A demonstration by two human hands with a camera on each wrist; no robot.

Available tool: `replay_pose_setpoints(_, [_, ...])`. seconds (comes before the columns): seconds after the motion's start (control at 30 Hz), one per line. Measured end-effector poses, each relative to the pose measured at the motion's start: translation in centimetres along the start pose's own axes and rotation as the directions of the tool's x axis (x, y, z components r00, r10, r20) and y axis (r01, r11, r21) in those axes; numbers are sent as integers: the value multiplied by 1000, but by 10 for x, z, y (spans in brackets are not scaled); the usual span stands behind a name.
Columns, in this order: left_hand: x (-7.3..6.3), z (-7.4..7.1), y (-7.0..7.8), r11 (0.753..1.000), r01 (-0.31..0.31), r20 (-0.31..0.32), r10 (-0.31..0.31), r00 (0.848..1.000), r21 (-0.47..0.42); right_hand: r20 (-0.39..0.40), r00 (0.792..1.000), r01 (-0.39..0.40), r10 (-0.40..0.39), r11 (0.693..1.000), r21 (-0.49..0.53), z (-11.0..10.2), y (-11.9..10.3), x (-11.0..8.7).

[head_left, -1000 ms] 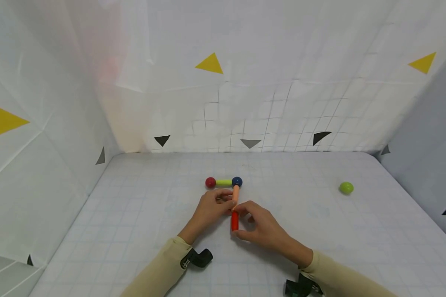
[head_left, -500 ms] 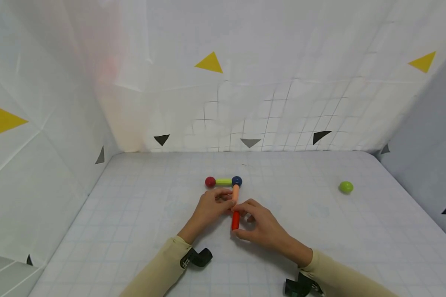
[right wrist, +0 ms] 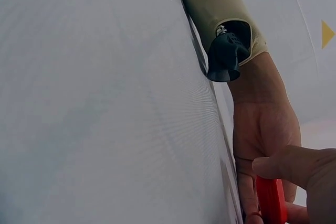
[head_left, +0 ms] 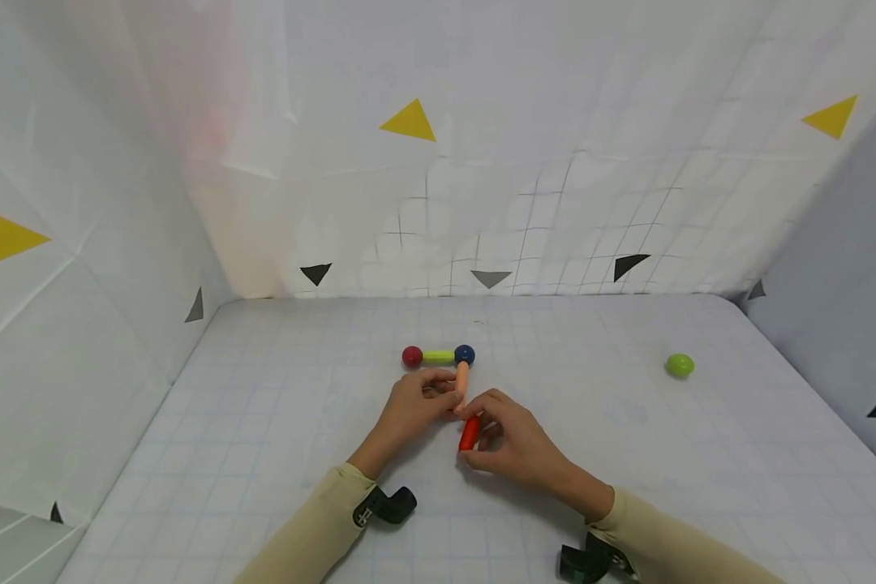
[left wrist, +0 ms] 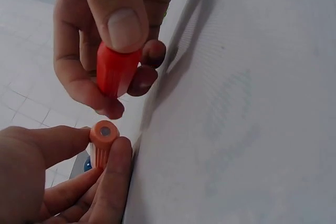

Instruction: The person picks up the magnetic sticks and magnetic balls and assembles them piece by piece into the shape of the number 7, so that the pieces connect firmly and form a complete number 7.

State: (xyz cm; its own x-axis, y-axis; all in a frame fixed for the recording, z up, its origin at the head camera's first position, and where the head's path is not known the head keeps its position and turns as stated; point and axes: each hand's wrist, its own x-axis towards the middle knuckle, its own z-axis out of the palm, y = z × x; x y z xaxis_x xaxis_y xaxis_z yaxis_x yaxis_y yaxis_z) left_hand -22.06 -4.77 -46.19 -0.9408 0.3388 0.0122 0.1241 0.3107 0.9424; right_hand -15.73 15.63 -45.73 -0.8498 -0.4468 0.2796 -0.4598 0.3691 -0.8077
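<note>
My left hand [head_left: 414,407] pinches an orange magnetic rod [head_left: 462,378] between thumb and fingers. The rod's far end meets a dark blue ball [head_left: 464,354]. From that ball a yellow-green rod [head_left: 438,356] runs left to a red ball [head_left: 412,357], making a corner. Between thumb and fingertips, my right hand [head_left: 514,438] holds a thicker red rod [head_left: 470,434], tilted, close to the orange rod's near end. In the left wrist view a gap separates the red rod [left wrist: 116,72] from the orange rod's end [left wrist: 104,131], where a round metal disc shows.
A bright green ball [head_left: 680,365] lies alone at the right on the white gridded tabletop [head_left: 591,389]. White sheet walls with yellow and black triangles enclose the back and sides. A black wrist camera [head_left: 387,507] sits at the left cuff.
The red rod has tilted, its far end swinging right, out of line with the orange rod. My left hand, the orange rod and the balls stay in place.
</note>
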Motion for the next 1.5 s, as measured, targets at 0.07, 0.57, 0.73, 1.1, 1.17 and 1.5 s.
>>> replay_pose_setpoints(0.07, [0,0,0,1000,3,0,-3,1000,0,9,1000,-10,10,1000,-11,-1,-1,0])
replay_pose_setpoints(0.57, [-2,0,2,1000,-5,-1,5,1000,4,-21,998,58,-60,993,-99,-1,0,0])
replay_pose_setpoints(0.73, [-2,0,2,1000,-7,-6,7,1000,-3,-33,999,15,-18,998,-69,0,0,-1])
replay_pose_setpoints(1.1, [-2,0,2,1000,-15,-7,15,1000,18,7,1000,-27,26,998,53,1,0,-1])
replay_pose_setpoints(1.17, [-2,0,2,1000,-14,-6,14,1000,13,11,999,-33,32,997,67,1,-1,-1])
replay_pose_setpoints(1.5, [-2,0,1,1000,-11,-1,11,1000,21,14,1000,-11,10,998,58,2,-1,-1])
